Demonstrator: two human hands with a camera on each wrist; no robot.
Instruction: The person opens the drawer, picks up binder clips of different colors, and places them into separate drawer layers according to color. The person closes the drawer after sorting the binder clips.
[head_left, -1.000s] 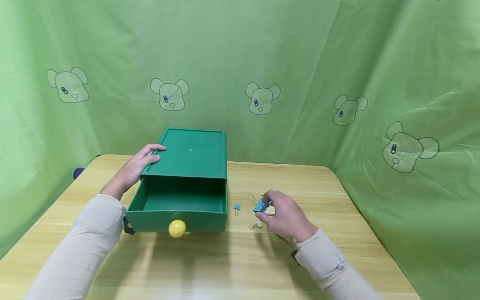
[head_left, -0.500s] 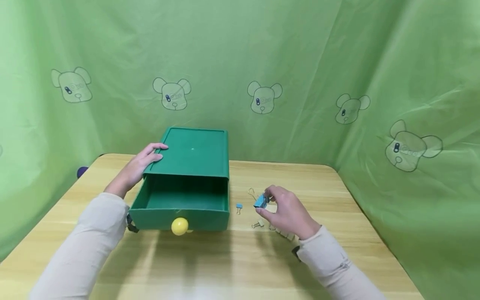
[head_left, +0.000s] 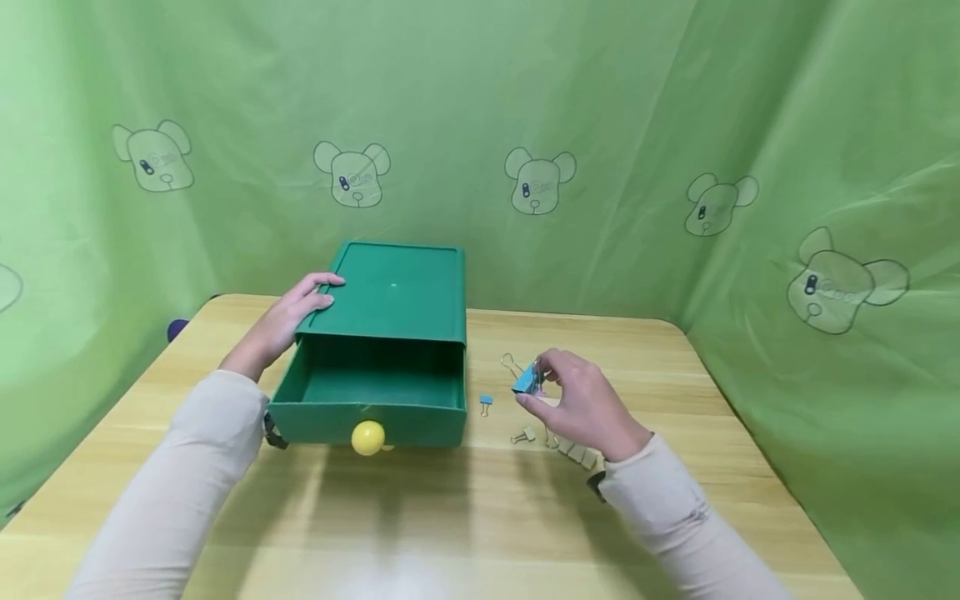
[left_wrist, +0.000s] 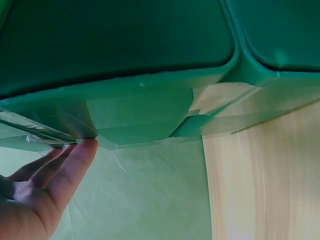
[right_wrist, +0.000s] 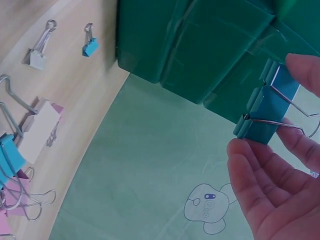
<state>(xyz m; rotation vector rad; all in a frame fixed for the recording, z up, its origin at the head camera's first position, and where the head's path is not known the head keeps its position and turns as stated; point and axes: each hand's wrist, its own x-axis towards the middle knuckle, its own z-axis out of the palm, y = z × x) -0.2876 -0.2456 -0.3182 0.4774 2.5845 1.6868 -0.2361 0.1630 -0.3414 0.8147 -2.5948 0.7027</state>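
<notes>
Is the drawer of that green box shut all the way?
No, the drawer juts out from the front of the green box, leaving its inside visible.

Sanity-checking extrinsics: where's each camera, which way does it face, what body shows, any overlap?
Head: on the head, facing forward and down at table, green drawer unit and backdrop; both sleeves, left grip and right grip show.
Left wrist: on that wrist, facing the green drawer unit close up; left grip shows partly.
Right wrist: on that wrist, facing the held blue binder clip, green drawer unit behind; right grip shows partly.
Shared: head and right wrist both show that clip and the small blue binder clip on the table.
</notes>
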